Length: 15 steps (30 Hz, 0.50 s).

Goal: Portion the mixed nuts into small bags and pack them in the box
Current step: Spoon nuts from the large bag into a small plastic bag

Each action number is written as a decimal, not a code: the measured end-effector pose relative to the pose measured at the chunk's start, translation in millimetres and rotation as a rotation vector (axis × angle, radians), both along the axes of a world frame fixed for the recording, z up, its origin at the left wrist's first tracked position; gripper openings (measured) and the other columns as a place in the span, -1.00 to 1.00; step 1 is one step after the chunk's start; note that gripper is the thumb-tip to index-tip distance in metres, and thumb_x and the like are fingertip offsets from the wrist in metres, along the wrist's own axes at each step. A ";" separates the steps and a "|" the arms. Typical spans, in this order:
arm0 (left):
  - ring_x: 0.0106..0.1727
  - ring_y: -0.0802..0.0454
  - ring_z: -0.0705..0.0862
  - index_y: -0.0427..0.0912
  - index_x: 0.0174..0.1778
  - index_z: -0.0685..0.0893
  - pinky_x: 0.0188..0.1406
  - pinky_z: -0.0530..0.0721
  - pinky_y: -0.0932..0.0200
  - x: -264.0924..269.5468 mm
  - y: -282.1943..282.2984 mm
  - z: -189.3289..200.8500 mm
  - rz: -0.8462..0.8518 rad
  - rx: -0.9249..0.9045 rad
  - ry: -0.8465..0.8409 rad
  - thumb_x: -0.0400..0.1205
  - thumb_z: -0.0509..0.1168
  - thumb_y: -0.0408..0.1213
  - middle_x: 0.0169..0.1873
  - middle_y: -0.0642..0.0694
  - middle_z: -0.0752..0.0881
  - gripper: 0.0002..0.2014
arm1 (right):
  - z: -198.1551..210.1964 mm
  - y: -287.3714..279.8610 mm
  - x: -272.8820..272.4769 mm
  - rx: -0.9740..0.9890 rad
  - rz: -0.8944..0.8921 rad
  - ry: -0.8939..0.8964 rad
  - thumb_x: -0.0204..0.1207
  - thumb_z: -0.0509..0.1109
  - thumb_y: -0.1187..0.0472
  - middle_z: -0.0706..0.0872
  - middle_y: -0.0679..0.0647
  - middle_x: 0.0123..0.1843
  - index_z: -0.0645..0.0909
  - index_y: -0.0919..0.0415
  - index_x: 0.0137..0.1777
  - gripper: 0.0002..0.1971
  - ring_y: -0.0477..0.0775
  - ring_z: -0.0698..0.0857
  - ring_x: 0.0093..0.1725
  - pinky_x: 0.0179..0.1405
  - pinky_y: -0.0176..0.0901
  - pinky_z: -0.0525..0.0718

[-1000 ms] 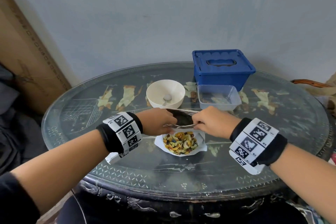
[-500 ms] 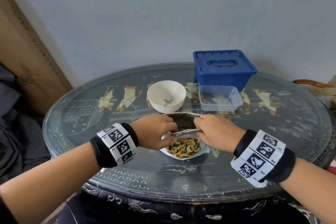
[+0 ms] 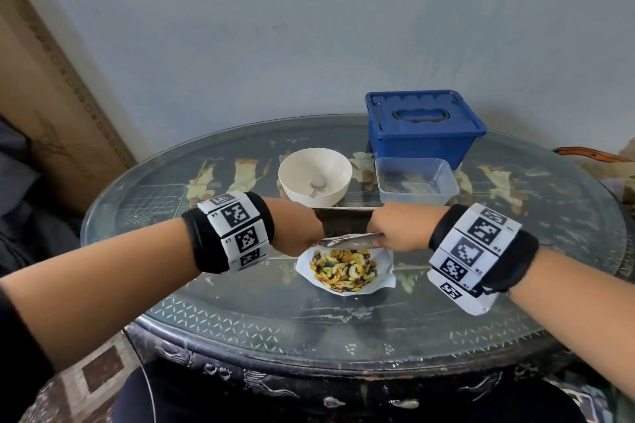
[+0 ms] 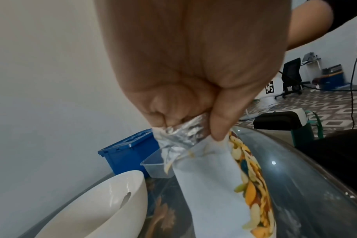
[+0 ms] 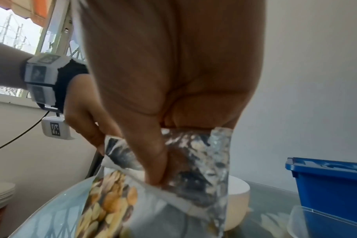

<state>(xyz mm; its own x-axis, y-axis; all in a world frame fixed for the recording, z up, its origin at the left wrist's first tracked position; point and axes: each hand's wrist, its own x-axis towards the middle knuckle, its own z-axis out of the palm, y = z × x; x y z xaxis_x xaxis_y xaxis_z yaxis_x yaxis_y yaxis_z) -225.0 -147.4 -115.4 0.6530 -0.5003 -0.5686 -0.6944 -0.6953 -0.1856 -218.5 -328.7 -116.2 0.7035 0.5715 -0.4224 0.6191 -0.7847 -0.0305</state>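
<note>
Glass covers the round surface (image 3: 240, 312); beyond my hands stand a white bowl (image 3: 315, 175), a clear tub (image 3: 416, 180) and the blue box (image 3: 424, 127), lid on. Both my left hand (image 3: 295, 233) and right hand (image 3: 395, 230) pinch the foil-lined nut bag (image 3: 345, 268) at its mouth, between them.

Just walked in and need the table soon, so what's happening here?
A person is opening a nut packet at the table's near side. The left hand and right hand each pinch its foil top and hold the mouth open. The white bowl holds only a spoon; the blue box is closed.
</note>
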 end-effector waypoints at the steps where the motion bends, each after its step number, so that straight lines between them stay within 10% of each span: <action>1: 0.04 -0.13 0.64 -0.27 0.21 0.62 0.05 0.55 0.17 1.4 0.1 -0.8 -0.011 0.004 -0.014 0.70 0.07 -0.33 0.05 -0.20 0.69 -0.72 | -1.8 0.5 0.6 -0.002 -0.012 -0.010 0.64 0.20 0.23 0.62 0.20 -0.15 0.66 0.35 0.08 -0.75 0.09 0.52 -0.20 -0.19 -0.23 0.40; 9: 0.11 -0.14 0.63 -0.23 0.27 0.62 0.16 0.54 0.13 4.2 9.0 -9.9 -0.083 -0.201 -0.094 0.73 0.08 -0.24 0.10 -0.20 0.68 -0.70 | -20.0 -10.8 -14.6 0.156 -0.042 -0.164 0.60 0.26 0.26 0.67 0.19 0.00 0.63 0.28 0.05 -0.84 0.21 0.66 0.02 -0.21 -0.16 0.43; 15: -0.26 -0.17 0.67 -0.26 -0.28 0.66 -0.21 0.69 0.07 -5.1 27.9 -28.0 -0.262 -0.578 -0.228 0.55 0.28 -0.32 -0.36 -0.15 0.72 -0.86 | -38.4 -18.2 -23.3 0.283 0.069 -0.296 0.34 0.48 0.45 0.68 0.23 -0.23 0.62 0.32 -0.21 -0.90 0.27 0.68 -0.21 -0.26 0.02 0.62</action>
